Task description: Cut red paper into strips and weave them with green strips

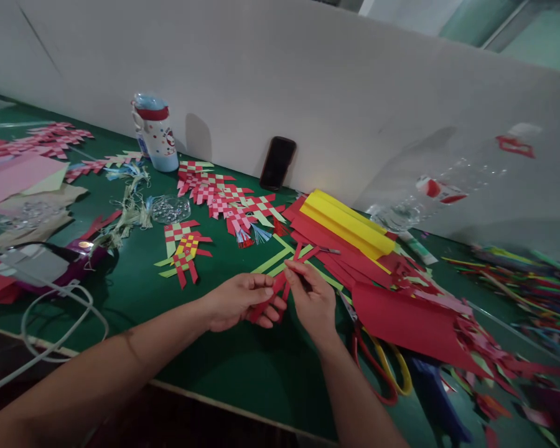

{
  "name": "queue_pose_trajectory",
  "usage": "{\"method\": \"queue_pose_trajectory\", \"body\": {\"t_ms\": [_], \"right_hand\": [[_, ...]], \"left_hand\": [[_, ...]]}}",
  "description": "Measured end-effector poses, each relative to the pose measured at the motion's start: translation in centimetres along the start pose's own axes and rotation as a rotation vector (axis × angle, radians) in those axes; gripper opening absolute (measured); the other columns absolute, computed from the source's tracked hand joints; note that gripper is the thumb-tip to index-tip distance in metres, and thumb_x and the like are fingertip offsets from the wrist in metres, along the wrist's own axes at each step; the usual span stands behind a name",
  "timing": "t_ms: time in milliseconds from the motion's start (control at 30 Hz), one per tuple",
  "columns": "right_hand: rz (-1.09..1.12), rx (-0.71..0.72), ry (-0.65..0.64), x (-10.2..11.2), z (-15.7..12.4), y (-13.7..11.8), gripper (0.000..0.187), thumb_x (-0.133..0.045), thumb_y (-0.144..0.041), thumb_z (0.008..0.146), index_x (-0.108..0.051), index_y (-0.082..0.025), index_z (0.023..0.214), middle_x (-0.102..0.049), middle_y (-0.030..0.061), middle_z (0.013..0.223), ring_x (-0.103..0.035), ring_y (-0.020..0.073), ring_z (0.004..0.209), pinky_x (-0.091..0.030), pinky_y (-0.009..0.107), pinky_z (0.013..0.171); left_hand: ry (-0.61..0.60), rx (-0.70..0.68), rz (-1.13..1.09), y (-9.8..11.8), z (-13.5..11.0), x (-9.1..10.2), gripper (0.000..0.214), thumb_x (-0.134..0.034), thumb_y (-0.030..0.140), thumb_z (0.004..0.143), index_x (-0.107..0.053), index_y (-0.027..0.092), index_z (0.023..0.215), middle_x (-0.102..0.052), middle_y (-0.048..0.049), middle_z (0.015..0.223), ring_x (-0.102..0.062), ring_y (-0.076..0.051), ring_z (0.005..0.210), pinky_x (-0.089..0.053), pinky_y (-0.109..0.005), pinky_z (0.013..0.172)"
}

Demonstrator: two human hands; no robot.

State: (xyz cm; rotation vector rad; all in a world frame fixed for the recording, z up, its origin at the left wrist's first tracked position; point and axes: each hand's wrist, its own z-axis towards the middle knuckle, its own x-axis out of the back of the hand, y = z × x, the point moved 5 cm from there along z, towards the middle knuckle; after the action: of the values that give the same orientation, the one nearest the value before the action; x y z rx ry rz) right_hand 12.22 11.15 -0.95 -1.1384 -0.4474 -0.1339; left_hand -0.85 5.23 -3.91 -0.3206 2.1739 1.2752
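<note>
Between my two hands are red paper strips [280, 285], crossing each other above the green tabletop. My left hand [249, 300] pinches them from the left, its lower fingers curled beneath. At the upper right end, the thumb and fingertips of my right hand [310, 292] are closed on the strips. Light green paper strips [273, 255] lie just beyond my fingers. To the left rest woven paper fish [185, 252] in red, yellow and green. Scissors [373, 354] with red and yellow handles lie right of my right hand.
Red paper sheets [410, 317] and a folded yellow sheet [345, 224] lie to the right. A phone [279, 163] leans on the wall near a patterned bottle [157, 137]. A purple glue gun [74, 264] and white cable [88, 305] are at left; a clear plastic bottle [452, 180] stands right.
</note>
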Motion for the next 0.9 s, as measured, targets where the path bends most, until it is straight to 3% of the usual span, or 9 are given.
{"method": "queue_pose_trajectory", "body": {"t_ms": [133,233,400,533,633,767,833,900], "right_hand": [[-0.245,0.322,-0.011,0.7,0.2,-0.8,0.031,-0.049,-0.020,0.091,-0.074,-0.029,0.105,-0.069,0.0054,0.094,-0.065,0.0182,0.086,-0.053,0.034,0.078],[-0.403,0.446,-0.012,0.5,0.1,-1.2,0.037,-0.045,-0.014,0.092,-0.075,-0.031,0.107,-0.068,0.0049,0.090,-0.063,0.0174,0.083,-0.053,0.033,0.075],[-0.617,0.553,-0.013,-0.2,-0.3,-1.6,0.038,-0.047,-0.009,0.090,-0.074,-0.027,0.109,-0.068,0.0053,0.089,-0.061,0.0180,0.082,-0.052,0.033,0.076],[-0.646,0.582,-0.045,-0.5,-0.6,-2.0,0.038,-0.049,-0.008,0.089,-0.074,-0.027,0.110,-0.068,0.0061,0.091,-0.059,0.0189,0.083,-0.050,0.035,0.079],[-0.512,0.477,-0.045,-0.2,-0.3,-1.7,0.042,-0.046,-0.010,0.090,-0.069,-0.030,0.119,-0.067,0.0063,0.100,-0.060,0.0197,0.092,-0.050,0.037,0.085],[-0.091,0.077,-0.006,0.8,0.4,0.1,0.049,-0.054,-0.030,0.090,-0.049,-0.028,0.139,-0.058,0.0105,0.124,-0.060,0.0194,0.094,-0.054,0.035,0.077],[0.176,-0.149,-0.038,0.8,0.5,1.0,0.049,-0.057,-0.044,0.088,-0.052,-0.024,0.133,-0.060,0.0112,0.118,-0.061,0.0173,0.083,-0.054,0.030,0.065],[0.358,-0.306,-0.176,-0.2,0.1,1.3,0.044,-0.060,-0.051,0.085,-0.061,-0.021,0.117,-0.066,0.0088,0.100,-0.061,0.0165,0.076,-0.052,0.028,0.059]], "left_hand": [[-0.037,0.080,-0.053,-0.1,-0.3,-0.3,0.037,-0.069,0.046,0.084,-0.062,0.013,0.100,-0.071,-0.0107,0.089,-0.068,-0.015,0.070,-0.056,-0.029,0.067],[-0.080,0.132,-0.083,-0.2,-0.5,-0.7,0.048,-0.058,0.057,0.088,-0.064,0.011,0.102,-0.071,-0.0126,0.091,-0.069,-0.017,0.074,-0.057,-0.031,0.070],[-0.143,0.090,-0.024,-0.1,-0.7,-1.1,0.042,-0.080,0.043,0.073,-0.063,0.014,0.098,-0.068,-0.0080,0.093,-0.067,-0.014,0.074,-0.056,-0.031,0.074],[-0.109,0.058,0.001,-0.3,-0.6,-0.9,0.041,-0.082,0.041,0.071,-0.061,0.014,0.094,-0.066,-0.0057,0.089,-0.065,-0.012,0.071,-0.055,-0.029,0.070],[-0.068,0.032,0.028,-0.3,-0.4,-0.5,0.038,-0.082,0.038,0.071,-0.061,0.014,0.091,-0.065,-0.0039,0.083,-0.062,-0.009,0.064,-0.053,-0.026,0.065],[0.017,-0.055,0.056,0.2,0.0,0.3,0.039,-0.080,0.036,0.073,-0.061,0.014,0.099,-0.065,-0.0026,0.081,-0.059,-0.007,0.062,-0.051,-0.024,0.067],[0.071,-0.120,0.075,0.5,0.1,0.6,0.045,-0.078,0.035,0.076,-0.056,0.016,0.110,-0.066,-0.0022,0.083,-0.060,-0.008,0.063,-0.051,-0.024,0.068],[0.115,-0.178,0.093,0.8,0.1,0.9,0.053,-0.077,0.032,0.077,-0.049,0.018,0.120,-0.067,-0.0013,0.082,-0.061,-0.009,0.065,-0.050,-0.024,0.067]]}}
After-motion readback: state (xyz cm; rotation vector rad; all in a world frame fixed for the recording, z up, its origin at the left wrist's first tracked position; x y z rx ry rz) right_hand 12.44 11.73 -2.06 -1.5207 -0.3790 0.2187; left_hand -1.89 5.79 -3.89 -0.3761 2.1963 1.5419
